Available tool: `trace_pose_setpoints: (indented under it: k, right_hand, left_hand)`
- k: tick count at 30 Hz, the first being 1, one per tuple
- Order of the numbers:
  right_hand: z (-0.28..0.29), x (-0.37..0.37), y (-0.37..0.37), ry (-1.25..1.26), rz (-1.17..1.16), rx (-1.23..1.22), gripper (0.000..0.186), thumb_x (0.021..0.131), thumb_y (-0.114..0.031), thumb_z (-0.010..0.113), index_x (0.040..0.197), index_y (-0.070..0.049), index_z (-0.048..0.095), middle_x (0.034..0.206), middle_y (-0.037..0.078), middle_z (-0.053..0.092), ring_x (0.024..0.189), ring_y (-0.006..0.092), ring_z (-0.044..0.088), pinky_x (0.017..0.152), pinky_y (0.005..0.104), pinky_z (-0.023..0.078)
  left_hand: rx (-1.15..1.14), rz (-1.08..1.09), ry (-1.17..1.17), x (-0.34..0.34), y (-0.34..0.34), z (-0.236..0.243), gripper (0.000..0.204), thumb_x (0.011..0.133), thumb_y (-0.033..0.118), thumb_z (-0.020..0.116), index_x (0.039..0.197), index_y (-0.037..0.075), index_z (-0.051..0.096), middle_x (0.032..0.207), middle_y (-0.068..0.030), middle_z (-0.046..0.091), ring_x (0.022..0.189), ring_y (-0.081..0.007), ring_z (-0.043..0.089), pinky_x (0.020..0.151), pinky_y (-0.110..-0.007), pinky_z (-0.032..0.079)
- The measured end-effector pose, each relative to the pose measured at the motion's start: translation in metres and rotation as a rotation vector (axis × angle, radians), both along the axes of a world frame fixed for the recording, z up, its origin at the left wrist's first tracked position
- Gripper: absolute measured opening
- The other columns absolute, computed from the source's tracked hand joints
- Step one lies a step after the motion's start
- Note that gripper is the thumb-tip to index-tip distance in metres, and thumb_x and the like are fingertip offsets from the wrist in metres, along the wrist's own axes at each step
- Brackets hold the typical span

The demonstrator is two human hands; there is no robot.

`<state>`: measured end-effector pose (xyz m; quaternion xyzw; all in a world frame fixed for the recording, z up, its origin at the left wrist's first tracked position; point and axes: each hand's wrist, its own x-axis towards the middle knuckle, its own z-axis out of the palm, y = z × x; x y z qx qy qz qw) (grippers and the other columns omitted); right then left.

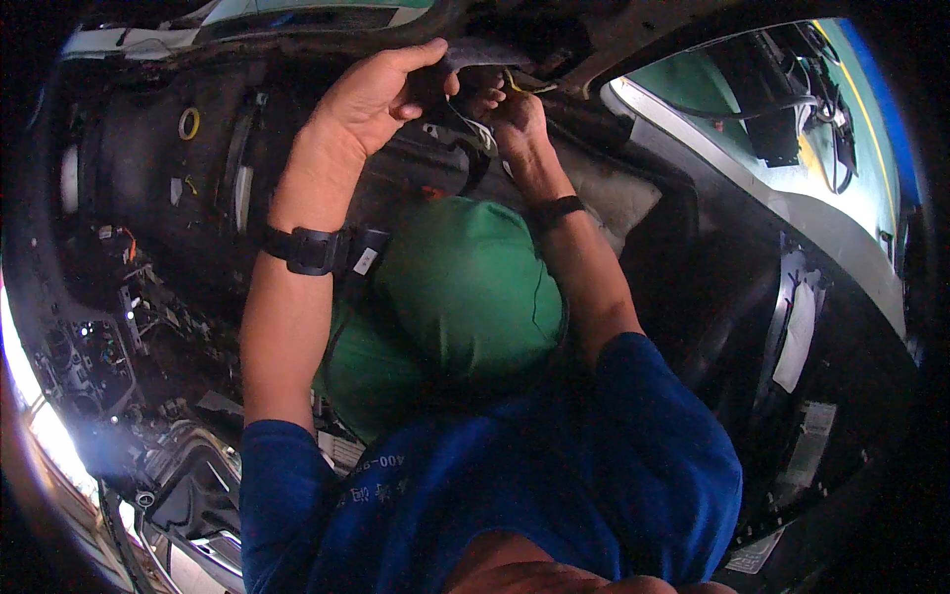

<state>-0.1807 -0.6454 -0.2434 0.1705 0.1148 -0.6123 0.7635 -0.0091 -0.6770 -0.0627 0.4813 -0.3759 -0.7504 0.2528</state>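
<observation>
My left hand (381, 94) is raised at the top of the view, its fingers curled around the edge of a dark grey flap of lining (490, 54). The hold is partly hidden behind the flap. Just right of it, my right hand (520, 119) has its fingers bent together under the flap. A thin yellow wire (524, 85) passes by those fingertips; what they grip is too dark to make out. Below and between the hands hangs a pale strip with a dark cable (477, 144).
Green cloth (465, 287) bulges up between my forearms. Around me is a stripped car interior, with a dark floor carrying a yellow tape ring (189, 124). Loose connectors and brackets (139, 317) lie at the left. A grey door sill (782, 213) curves along the right.
</observation>
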Motion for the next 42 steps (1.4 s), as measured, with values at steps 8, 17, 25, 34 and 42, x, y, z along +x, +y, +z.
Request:
trace_pose_setpoints:
  k: [8,17,25,34,42]
  right_hand:
    - [-0.008,-0.002,0.002,0.01,-0.001,0.011,0.019,0.095,-0.014,0.043,0.101,0.0,0.054,0.089,0.009,0.058,0.071,0.0162,0.049,0.066,0.0304,0.042]
    - [-0.006,-0.003,0.002,0.026,-0.012,0.016,0.017,0.094,-0.013,0.043,0.102,-0.002,0.054,0.087,0.007,0.056,0.071,0.0164,0.049,0.065,0.0306,0.042]
    - [-0.013,-0.005,0.0,0.05,0.022,-0.005,0.018,0.096,-0.016,0.043,0.102,-0.003,0.055,0.089,0.007,0.057,0.073,0.016,0.049,0.065,0.0304,0.043]
    - [-0.01,-0.004,0.0,-0.059,0.018,-0.146,0.02,0.096,-0.013,0.041,0.105,-0.002,0.054,0.093,0.009,0.06,0.074,0.0164,0.05,0.065,0.0302,0.043]
    - [-0.018,-0.005,-0.001,-0.096,0.024,-0.074,0.022,0.094,-0.011,0.039,0.106,-0.001,0.054,0.089,0.008,0.058,0.073,0.0169,0.049,0.066,0.029,0.042]
  left_hand:
    - [-0.006,-0.047,0.002,0.003,0.001,0.001,0.014,0.094,0.029,0.062,0.093,0.016,0.066,0.077,0.0055,0.066,0.067,-0.0035,0.057,0.05,-0.02,0.031]
    - [0.019,-0.033,-0.019,0.002,-0.001,-0.001,0.015,0.094,0.03,0.061,0.093,0.015,0.067,0.076,0.0058,0.066,0.067,-0.0033,0.056,0.05,-0.02,0.031]
    - [-0.024,-0.082,-0.028,0.003,0.001,-0.003,0.018,0.095,0.031,0.059,0.092,0.015,0.067,0.076,0.0053,0.066,0.067,-0.0037,0.057,0.049,-0.019,0.032]
    - [-0.011,-0.122,-0.025,0.005,-0.001,-0.005,0.018,0.095,0.032,0.059,0.092,0.015,0.067,0.077,0.0061,0.066,0.069,-0.0034,0.057,0.052,-0.02,0.03]
    - [0.002,-0.1,0.002,0.004,-0.002,-0.006,0.017,0.095,0.029,0.059,0.094,0.014,0.067,0.077,0.0046,0.066,0.068,-0.0042,0.057,0.05,-0.02,0.031]
